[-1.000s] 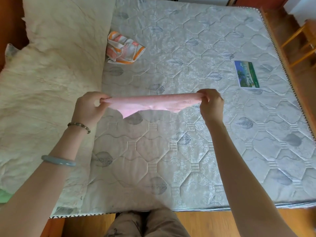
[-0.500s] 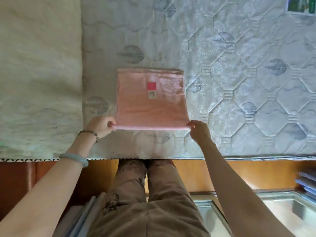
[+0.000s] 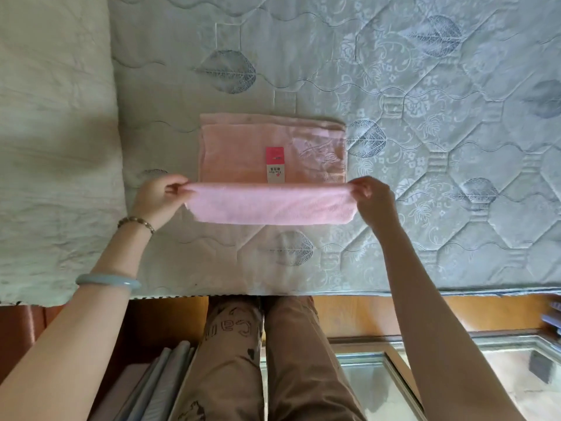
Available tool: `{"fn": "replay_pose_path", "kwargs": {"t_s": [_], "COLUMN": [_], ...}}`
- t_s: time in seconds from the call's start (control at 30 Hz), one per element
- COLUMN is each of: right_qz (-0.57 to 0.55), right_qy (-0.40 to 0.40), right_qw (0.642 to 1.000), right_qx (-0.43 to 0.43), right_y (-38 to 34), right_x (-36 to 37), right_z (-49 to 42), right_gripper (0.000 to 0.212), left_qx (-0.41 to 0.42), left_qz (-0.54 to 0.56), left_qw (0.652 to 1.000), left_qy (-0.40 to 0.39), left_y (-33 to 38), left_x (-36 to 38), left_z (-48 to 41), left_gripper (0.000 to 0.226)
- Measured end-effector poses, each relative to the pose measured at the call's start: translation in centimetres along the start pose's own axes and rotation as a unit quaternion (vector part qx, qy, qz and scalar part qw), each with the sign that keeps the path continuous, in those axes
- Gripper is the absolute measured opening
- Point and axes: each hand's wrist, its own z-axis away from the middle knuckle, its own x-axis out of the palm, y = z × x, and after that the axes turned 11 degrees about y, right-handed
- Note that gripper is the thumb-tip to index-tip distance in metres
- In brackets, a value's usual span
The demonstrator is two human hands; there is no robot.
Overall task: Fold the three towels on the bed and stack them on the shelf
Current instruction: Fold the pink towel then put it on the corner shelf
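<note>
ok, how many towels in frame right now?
1. The pink towel lies on the mattress, its near edge lifted by the left hand and right hand. The other two are out of frame.

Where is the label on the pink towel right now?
In the head view, the red-and-white label sits mid-towel on the pink towel, just beyond the near edge both hands lift.

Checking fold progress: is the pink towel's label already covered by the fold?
No. The red and white label still shows on the pink towel, just beyond the raised near edge.
</note>
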Motion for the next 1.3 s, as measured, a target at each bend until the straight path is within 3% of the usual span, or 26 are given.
{"fn": "replay_pose_path", "kwargs": {"t_s": [0.2,0.3,0.4,0.53,0.6,0.7,0.73,0.87,1.1,1.3], "right_qz": [-0.027,-0.012,0.002,0.074,0.093,0.167,0.189,0.226,0.270,0.266], "right_qy": [0.083,0.092,0.112,0.106,0.116,0.213,0.214,0.024,0.000,0.054], "right_qw": [0.996,0.996,0.994,0.991,0.988,0.957,0.948,0.928,0.909,0.927], "right_qx": [-0.008,-0.004,-0.008,-0.022,-0.038,-0.107,-0.140,-0.295,-0.316,-0.257], "right_y": [-2.4,-2.9,-2.9,-2.1,-2.2,-3.3,-4.1,-6.6,-4.7,-1.6], "right_x": [2.2,3.7,4.9,6.8,7.7,9.1,9.7,14.0,16.9,14.5], "right_z": [-6.9,-9.6,-11.8,-14.1,-14.1,-12.7,-11.8,-6.7,-6.8,-7.4], "right_gripper": [0.024,0.027,0.028,0.025,0.027,0.049,0.056,0.057,0.056,0.059], "left_qx": [-0.002,0.011,0.024,-0.004,-0.001,0.054,0.099,0.282,0.266,0.177], "left_qz": [0.040,0.018,0.005,-0.044,-0.117,-0.203,-0.204,-0.243,-0.324,-0.343], "left_qw": [0.995,0.996,0.995,0.993,0.982,0.957,0.957,0.927,0.908,0.920], "left_qy": [0.095,0.090,0.098,0.110,0.151,0.198,0.179,0.056,0.005,0.068], "left_y": [1.9,2.3,2.6,2.8,2.9,3.9,4.5,5.4,3.2,-0.1], "left_x": [1.3,2.0,2.8,4.7,6.1,8.3,9.2,13.8,15.3,12.7], "left_z": [-7.6,-10.3,-12.3,-14.3,-14.7,-12.9,-11.8,-7.9,-8.2,-8.0], "left_gripper": [0.024,0.011,0.022,0.014,0.024,0.050,0.056,0.059,0.062,0.065]}}
